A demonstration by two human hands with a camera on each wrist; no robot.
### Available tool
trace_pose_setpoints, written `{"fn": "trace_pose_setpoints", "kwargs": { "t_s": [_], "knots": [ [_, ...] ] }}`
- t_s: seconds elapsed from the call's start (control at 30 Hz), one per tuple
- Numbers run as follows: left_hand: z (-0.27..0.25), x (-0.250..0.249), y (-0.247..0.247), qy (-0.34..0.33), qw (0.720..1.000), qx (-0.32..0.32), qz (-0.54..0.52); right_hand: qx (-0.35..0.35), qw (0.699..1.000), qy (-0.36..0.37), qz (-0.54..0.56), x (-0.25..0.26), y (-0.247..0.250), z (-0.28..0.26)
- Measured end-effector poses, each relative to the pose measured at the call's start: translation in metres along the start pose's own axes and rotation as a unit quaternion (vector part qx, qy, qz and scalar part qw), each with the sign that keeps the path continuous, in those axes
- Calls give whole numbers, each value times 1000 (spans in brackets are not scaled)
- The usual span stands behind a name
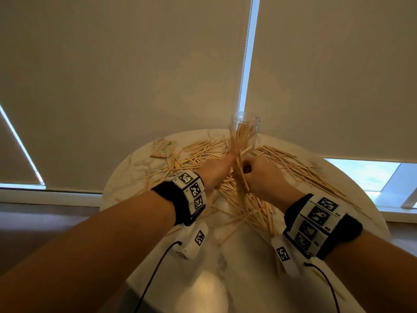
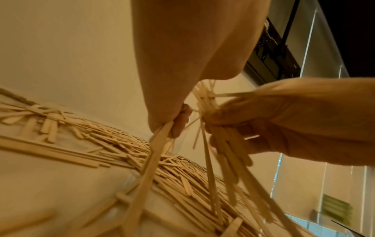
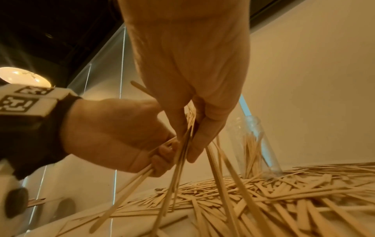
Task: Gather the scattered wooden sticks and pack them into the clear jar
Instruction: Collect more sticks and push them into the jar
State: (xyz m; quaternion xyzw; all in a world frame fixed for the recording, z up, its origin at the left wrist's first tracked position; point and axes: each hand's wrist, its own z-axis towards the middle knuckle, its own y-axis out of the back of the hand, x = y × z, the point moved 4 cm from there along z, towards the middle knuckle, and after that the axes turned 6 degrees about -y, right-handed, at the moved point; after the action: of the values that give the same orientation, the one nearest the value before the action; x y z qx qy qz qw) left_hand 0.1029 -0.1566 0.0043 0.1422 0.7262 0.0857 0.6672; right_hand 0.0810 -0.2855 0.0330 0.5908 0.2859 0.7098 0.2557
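Nearest of all, two bare forearms reach forward over a round pale marble-patterned table (image 1: 237,256). Each wrist wears a black band (image 1: 168,201) carrying white blocks printed with black-and-white square marker codes; no readable words show on them.

Just beyond the bands, above the middle of the table, the left hand (image 1: 217,169) and right hand (image 1: 264,171) meet. Both have fingers curled around a bundle of wooden sticks (image 1: 240,175). The left wrist view shows the left hand (image 2: 176,89) pinching a few sticks while the right hand (image 2: 284,121) clenches a thicker bunch (image 2: 225,141). The right wrist view shows the same grasp, right hand (image 3: 188,72) above, left hand (image 3: 113,133) beside it, sticks fanning down toward the table.

Under and around the hands, many loose sticks (image 1: 291,163) lie scattered across the table.

Toward the table's far left edge lies a small flat packet (image 1: 164,149) with a green mark; its writing is too small to read.

At the table's far edge stands the clear jar (image 1: 244,129), upright, open-topped, with some sticks standing inside.

Behind the table hang beige roller blinds (image 1: 112,64).
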Motion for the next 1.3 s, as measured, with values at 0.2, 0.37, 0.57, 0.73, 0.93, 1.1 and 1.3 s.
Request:
{"fn": "trace_pose_setpoints", "kwargs": {
  "t_s": [0.2, 0.37, 0.57, 0.73, 0.93, 1.1, 1.3],
  "knots": [
    [29, 14, 5, -45, 998, -53, 7, 28, 999, 30, -24, 7, -19, 15],
    [36, 23, 20, -38, 993, -102, 37, 51, 997, 29, -41, 0, -28, 14],
    [27, 16, 24, -106, 989, -95, -30, 20, 999, -6, -41, -2, -19, 14],
    [15, 6, 16, -140, 984, -65, -86, -20, 997, 26, -70, 9, -9, 8],
    [1, 0, 6, -170, 975, -36, -138, -40, 992, 37, -111, 21, 0, 10],
    [-3, -5, 10, -187, 968, -26, -164, -64, 992, 95, -59, 28, -4, -1],
    [-8, -13, 17, -168, 969, -72, -166, -10, 996, 62, -70, 29, -3, -11]
  ]
}}
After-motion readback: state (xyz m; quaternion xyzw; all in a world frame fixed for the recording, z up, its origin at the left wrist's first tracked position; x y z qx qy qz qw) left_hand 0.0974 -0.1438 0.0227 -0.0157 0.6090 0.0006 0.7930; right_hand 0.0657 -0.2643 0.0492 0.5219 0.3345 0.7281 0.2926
